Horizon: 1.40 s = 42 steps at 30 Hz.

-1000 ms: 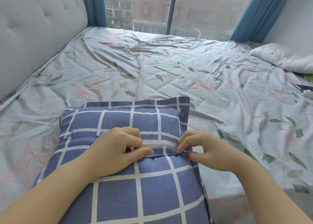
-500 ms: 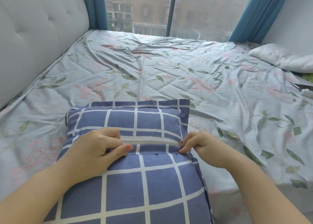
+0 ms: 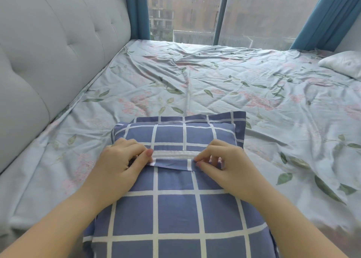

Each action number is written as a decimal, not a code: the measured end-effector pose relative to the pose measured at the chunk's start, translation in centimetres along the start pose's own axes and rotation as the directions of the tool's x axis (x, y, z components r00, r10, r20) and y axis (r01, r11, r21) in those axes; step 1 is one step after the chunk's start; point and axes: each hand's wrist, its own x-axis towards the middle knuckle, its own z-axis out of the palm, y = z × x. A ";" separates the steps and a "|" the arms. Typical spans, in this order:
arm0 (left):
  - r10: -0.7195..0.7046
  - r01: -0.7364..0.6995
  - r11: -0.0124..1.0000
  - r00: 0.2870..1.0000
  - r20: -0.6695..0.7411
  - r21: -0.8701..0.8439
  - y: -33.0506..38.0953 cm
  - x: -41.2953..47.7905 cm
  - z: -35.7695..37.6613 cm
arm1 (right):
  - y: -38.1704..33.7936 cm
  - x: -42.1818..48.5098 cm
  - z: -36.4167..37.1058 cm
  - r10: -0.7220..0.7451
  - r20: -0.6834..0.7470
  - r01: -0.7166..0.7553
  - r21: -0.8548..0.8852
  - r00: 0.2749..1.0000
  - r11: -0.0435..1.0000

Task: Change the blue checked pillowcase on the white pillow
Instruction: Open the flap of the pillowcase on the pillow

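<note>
The blue checked pillowcase (image 3: 175,209) covers a pillow lying on the bed right in front of me. A white zip strip (image 3: 172,154) runs across its back, under a blue flap. My left hand (image 3: 119,166) pinches the flap and zip at the left end, thumb on top. My right hand (image 3: 226,164) pinches the flap edge at the right end with curled fingers. The pillow inside is hidden by the case.
The bed carries a pale floral sheet (image 3: 214,86). A grey padded headboard (image 3: 48,53) runs along the left. A bare white pillow (image 3: 343,64) lies at the far right. Blue curtains (image 3: 328,15) frame the window behind.
My left hand has slid left along the zip, away from the middle. My right hand has moved a little inward along the flap. The view has tilted and shifted closer.
</note>
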 end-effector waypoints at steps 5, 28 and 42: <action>-0.136 0.136 0.990 0.991 -0.011 -0.031 -0.7 0.1 -0.3 | -0.7 0.9 1.8 -0.051 0.032 0.053 -0.055 0.998 0.997; -0.229 0.271 0.962 0.852 0.470 -0.021 -4.8 -0.2 -6.8 | -3.4 4.5 8.6 -0.323 0.032 0.323 -0.164 0.946 0.932; -0.736 0.870 0.377 0.489 0.468 -0.317 -4.1 -0.3 -6.2 | -3.5 4.3 8.8 -0.327 0.104 0.342 -0.198 0.939 0.919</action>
